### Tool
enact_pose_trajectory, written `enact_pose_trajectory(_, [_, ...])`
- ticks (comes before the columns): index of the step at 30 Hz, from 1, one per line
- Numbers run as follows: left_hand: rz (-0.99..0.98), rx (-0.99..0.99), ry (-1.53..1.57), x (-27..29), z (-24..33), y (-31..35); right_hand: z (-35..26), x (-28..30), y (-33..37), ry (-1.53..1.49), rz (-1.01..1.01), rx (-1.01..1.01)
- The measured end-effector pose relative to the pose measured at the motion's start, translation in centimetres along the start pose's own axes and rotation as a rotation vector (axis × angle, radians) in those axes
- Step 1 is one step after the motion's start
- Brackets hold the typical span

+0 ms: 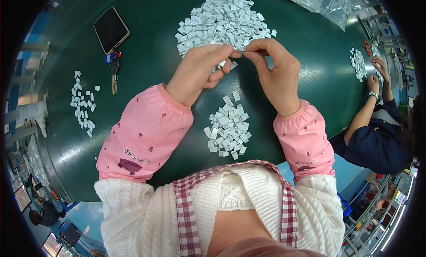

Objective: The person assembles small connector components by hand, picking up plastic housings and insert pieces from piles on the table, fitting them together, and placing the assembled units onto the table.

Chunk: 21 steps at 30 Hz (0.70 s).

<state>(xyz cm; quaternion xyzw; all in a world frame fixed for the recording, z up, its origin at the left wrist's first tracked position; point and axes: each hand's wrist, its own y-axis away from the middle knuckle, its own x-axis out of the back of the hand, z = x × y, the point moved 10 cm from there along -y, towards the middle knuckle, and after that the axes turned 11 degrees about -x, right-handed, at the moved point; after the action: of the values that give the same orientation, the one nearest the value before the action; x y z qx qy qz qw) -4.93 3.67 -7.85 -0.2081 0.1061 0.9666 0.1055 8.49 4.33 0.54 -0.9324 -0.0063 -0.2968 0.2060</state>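
Observation:
My left hand (202,70) is closed, with a few small white slotted plastic pieces (222,64) showing between its curled fingers. Its thumb and forefinger meet the fingertips of my right hand (279,68) at the near edge of a big heap of the same white pieces (224,22). Thumb and forefinger of the right hand are pinched together; whatever sits between them is too small to make out. Between my forearms, nearer to me, a smaller pile of white pieces (228,128) lies on the green table (168,164).
At the left lie a phone (111,30), a key (115,73) and scattered white pieces (82,104). Clear plastic bags (317,4) rest at the far right. A co-worker (377,133) handles another pile (357,64) near red-handled scissors (367,47) on the right.

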Motion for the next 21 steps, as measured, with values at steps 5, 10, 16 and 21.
enact_pose_trajectory(5, [-0.028, 0.002, -0.019, -0.3, -0.1, 0.0, -0.2, -0.3, 0.1, -0.071, -0.061, -0.021])
enact_pose_trajectory(10, [-0.021, -0.007, 0.008, -0.4, 0.2, 0.2, -2.3, 0.2, 0.6, 0.088, 0.032, 0.19])
enact_pose_trajectory(16, [0.02, -0.048, -0.027, -0.2, 0.6, 0.3, -0.8, 0.0, 0.0, -0.191, -0.058, 0.055])
enact_pose_trajectory(21, [0.01, -0.055, -0.054, -0.3, 0.6, 0.3, 0.8, -0.4, 0.0, -0.365, -0.105, -0.112])
